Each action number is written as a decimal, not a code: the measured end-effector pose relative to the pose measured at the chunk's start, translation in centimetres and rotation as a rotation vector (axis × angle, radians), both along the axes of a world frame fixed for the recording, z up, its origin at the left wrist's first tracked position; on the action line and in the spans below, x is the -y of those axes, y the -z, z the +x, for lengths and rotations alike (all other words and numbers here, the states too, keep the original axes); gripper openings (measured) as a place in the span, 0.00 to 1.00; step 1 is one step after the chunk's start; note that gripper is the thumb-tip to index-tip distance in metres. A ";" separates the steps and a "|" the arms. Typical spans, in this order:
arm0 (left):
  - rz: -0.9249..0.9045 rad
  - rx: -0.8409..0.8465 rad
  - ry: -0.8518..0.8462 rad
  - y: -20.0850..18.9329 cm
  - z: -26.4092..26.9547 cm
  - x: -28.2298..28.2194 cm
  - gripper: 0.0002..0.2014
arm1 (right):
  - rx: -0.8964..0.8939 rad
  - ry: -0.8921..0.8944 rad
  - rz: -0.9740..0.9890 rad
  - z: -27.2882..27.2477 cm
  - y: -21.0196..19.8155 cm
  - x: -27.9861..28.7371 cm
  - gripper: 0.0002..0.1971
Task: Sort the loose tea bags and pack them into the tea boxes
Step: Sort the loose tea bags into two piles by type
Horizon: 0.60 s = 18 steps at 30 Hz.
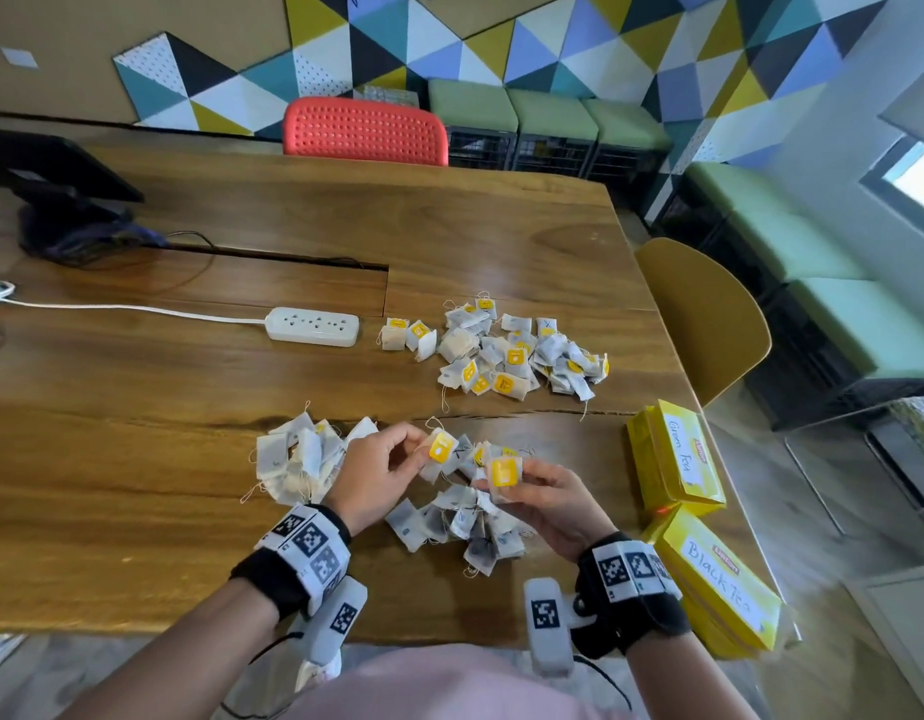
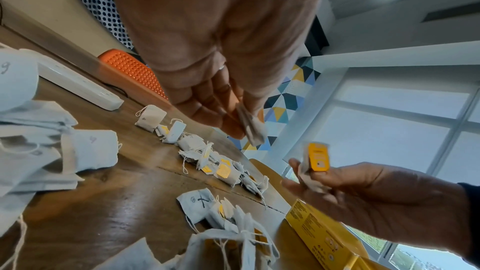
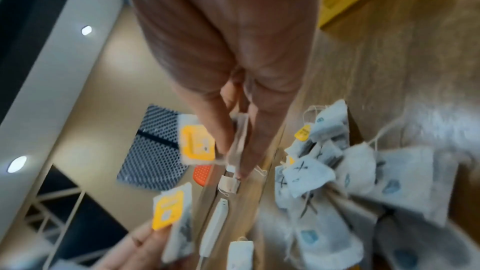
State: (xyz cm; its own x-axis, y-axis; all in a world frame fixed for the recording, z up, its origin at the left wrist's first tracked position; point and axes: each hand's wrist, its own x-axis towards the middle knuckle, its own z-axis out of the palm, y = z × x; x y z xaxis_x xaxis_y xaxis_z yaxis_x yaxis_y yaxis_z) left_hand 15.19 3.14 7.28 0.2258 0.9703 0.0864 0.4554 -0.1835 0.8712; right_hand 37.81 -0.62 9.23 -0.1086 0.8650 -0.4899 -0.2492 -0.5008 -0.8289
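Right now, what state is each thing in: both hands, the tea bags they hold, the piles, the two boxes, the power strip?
Left hand: pinches a yellow-tagged tea bag.
Right hand: pinches a second tea bag.
Far pile: loose, mixed.
Left pile: heaped by the left wrist.
Near pile: heaped under the hands.
Green Tea box: closed.
Black Tea box: closed.
Power strip: nothing plugged in.

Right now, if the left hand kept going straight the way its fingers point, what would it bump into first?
Probably the right hand and the tea bag it pinches. The left hand, holding its own tea bag, points rightward at it over the near pile. Depth is unclear, so it might pass just beyond.
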 end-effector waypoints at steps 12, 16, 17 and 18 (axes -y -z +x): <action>-0.042 0.045 -0.025 -0.6 0.9 0.0 0.03 | 0.578 0.193 0.434 0.2 0.5 -0.9 0.26; -0.051 0.033 -0.034 -0.1 0.8 -0.3 0.03 | 0.614 0.149 0.440 0.3 1.5 -1.6 0.26; -0.058 0.027 -0.033 0.1 0.8 -0.3 0.04 | 0.619 0.156 0.433 0.4 1.8 -1.6 0.25; -0.069 0.019 -0.030 0.5 0.8 -0.4 0.04 | 0.618 0.177 0.423 0.6 2.2 -1.6 0.24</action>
